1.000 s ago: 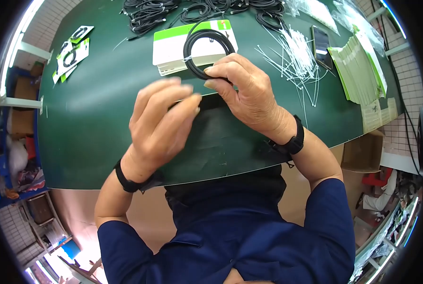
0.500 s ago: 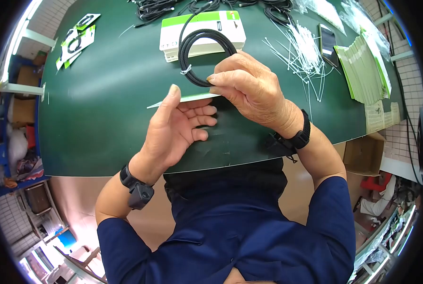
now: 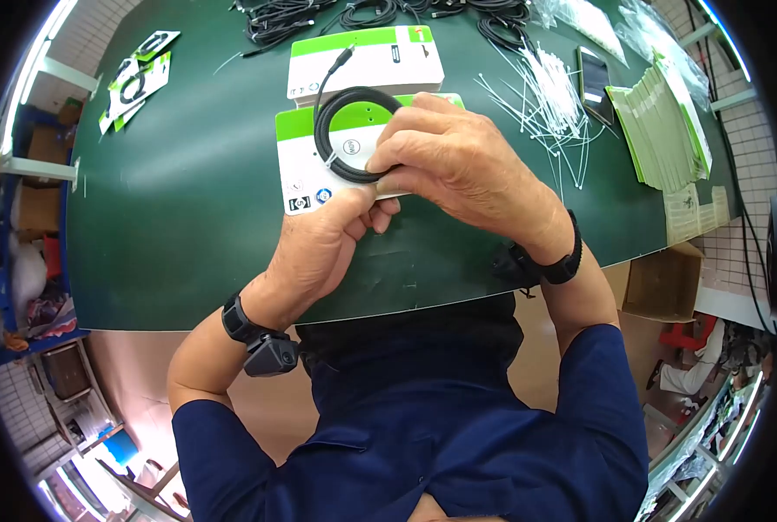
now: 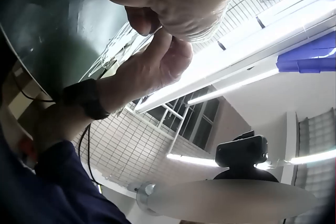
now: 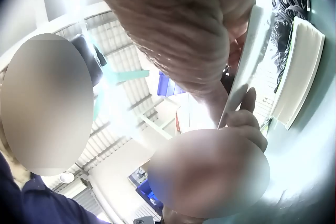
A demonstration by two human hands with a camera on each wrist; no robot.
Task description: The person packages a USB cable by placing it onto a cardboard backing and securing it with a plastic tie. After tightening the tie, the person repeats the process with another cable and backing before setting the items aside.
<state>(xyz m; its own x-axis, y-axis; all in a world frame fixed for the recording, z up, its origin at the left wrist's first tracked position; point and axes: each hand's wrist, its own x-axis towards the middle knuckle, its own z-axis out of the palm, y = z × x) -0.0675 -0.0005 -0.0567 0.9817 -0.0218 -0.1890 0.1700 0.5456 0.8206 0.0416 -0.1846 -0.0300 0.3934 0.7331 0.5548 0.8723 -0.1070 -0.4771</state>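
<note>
In the head view my right hand (image 3: 471,174) pinches a coiled black braided cable (image 3: 322,130) at the coil's lower right. A white tie binds the coil, and its plug end (image 3: 343,57) sticks up at the upper left. Behind the coil is a white and green packaging card (image 3: 294,161), its printed face toward the head camera. My left hand (image 3: 319,244) grips that card's lower edge, thumb on the face and fingers underneath. The right wrist view shows the card (image 5: 253,50) nearly edge-on, with left-hand fingers (image 5: 244,121) at its lower end.
Beyond the held card lies a stack of similar cards (image 3: 362,74). White zip ties (image 3: 549,96), a phone (image 3: 594,83) and a fanned row of green cards (image 3: 658,130) are on the right. Black cables (image 3: 284,26) line the back; packaged cables (image 3: 136,83) lie at left.
My left hand came in from the left, turned palm up, and took hold of the card's lower edge. The card, earlier seen edge-on, now faces up behind the coil.
</note>
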